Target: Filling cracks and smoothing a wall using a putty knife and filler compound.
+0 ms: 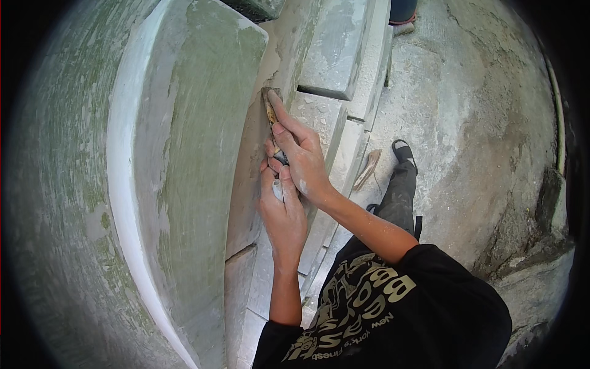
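My right hand (307,161) is closed around a narrow scraper (271,115), with the index finger stretched along its worn, yellow-brown blade. The flat dark tip rests against the grey-brown plastered strip at the foot of the green-grey slab (203,123). Just below, my left hand (281,212) has its fingers curled around the lower end of the same tool. A pale rounded end (278,189), apparently the handle's, shows between its fingers. Dust coats both hands, and the fingers hide most of the handle.
A white raised edge (123,141) curves along the slab. Grey blocks (332,49) form steps beside my hands. On the rough concrete floor (467,141) are my sandalled foot (404,152) and a pale curved scrap (367,169). A dark bucket-like object (402,11) stands at the far end.
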A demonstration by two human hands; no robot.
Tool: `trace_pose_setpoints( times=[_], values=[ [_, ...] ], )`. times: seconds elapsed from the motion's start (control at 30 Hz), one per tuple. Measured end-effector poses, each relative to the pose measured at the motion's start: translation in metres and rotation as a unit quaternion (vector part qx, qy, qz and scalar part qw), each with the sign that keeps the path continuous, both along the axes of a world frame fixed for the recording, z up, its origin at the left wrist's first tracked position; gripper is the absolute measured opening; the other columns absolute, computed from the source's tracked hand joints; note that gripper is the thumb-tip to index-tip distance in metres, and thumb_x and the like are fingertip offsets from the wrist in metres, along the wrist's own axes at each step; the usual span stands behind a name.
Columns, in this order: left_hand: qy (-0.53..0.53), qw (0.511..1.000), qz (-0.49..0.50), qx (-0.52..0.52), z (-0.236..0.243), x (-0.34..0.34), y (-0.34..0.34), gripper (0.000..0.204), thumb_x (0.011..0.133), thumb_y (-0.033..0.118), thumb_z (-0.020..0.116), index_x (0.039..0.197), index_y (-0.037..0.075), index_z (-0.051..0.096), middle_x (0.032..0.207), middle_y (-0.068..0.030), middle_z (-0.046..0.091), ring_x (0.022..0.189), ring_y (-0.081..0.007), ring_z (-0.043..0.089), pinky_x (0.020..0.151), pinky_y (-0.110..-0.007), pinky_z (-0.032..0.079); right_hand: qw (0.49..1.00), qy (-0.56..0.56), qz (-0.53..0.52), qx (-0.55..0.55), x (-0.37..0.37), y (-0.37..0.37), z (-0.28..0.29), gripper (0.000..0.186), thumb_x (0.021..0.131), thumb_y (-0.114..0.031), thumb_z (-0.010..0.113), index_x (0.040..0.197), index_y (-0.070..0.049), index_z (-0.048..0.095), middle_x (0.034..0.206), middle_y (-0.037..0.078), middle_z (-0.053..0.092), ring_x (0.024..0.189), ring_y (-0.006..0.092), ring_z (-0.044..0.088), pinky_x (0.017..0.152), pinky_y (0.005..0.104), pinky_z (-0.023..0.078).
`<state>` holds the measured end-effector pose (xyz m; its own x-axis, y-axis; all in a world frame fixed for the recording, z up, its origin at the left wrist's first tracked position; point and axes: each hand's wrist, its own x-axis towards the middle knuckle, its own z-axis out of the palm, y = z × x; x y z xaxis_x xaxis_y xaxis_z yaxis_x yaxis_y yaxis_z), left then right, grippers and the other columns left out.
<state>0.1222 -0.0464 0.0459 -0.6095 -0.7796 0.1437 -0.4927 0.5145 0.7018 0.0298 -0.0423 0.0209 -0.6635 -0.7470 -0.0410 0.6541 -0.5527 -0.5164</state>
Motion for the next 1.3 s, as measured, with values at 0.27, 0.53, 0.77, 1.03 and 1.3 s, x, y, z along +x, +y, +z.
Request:
trace_pose_setpoints(
  times=[0.27, 0.53, 0.77, 1.03, 1.3],
  values=[
    [0.031, 0.999, 0.003, 0.011, -0.001, 0.006, 0.003, 0.047, 0.11, 0.025, 0.041, 0.141, -0.009, 0.048, 0.125, -0.0231, 0.062, 0.114, -0.0219, 0.059, 0.097, -0.035, 0.045, 0.998, 0.053, -0.03, 0.018, 0.008, -0.005, 0.0, 0.049, 0.107, -0.013, 0.048, 0.156, -0.012, 0.039, 0.075, 0.0, 0.052, 0.061, 0.005, 0.044, 0.054, 0.02, 0.04],
    [-0.002, 0.999, 0.021, -0.024, 0.009, 0.015, 0.006, 0.045, 0.109, 0.024, 0.042, 0.138, -0.01, 0.05, 0.127, -0.0256, 0.063, 0.116, -0.027, 0.061, 0.099, -0.035, 0.045, 0.997, 0.047, -0.044, 0.048, 0.024, -0.009, 0.001, 0.047, 0.106, -0.01, 0.049, 0.153, -0.009, 0.044, 0.075, -0.003, 0.051, 0.067, 0.0038, 0.048, 0.056, 0.0207, 0.042],
    [0.012, 0.997, 0.028, -0.065, 0.019, 0.007, 0.016, 0.042, 0.109, 0.023, 0.044, 0.129, -0.012, 0.056, 0.125, -0.0231, 0.065, 0.104, -0.0242, 0.063, 0.093, -0.036, 0.047, 0.998, 0.014, -0.022, 0.051, 0.02, 0.0, 0.014, 0.045, 0.105, -0.007, 0.049, 0.15, -0.006, 0.047, 0.076, -0.004, 0.052, 0.067, 0.0046, 0.049, 0.059, 0.021, 0.043],
    [-0.018, 0.998, 0.024, -0.063, 0.023, 0.001, 0.013, 0.039, 0.109, 0.024, 0.045, 0.119, -0.011, 0.057, 0.107, -0.0224, 0.066, 0.09, -0.0241, 0.06, 0.085, -0.036, 0.047, 0.999, -0.024, -0.004, 0.033, 0.007, 0.001, 0.023, 0.043, 0.107, -0.012, 0.048, 0.15, -0.007, 0.048, 0.073, -0.001, 0.053, 0.06, 0.0047, 0.046, 0.051, 0.0219, 0.041],
    [-0.042, 0.999, 0.005, -0.028, 0.044, -0.017, 0.017, 0.036, 0.109, 0.023, 0.043, 0.115, -0.01, 0.057, 0.094, -0.0229, 0.063, 0.08, -0.024, 0.054, 0.078, -0.039, 0.047, 0.998, -0.05, -0.013, 0.033, -0.006, -0.004, 0.024, 0.046, 0.105, -0.01, 0.049, 0.151, -0.008, 0.046, 0.073, -0.001, 0.051, 0.058, 0.0058, 0.045, 0.048, 0.023, 0.041]
  ],
)
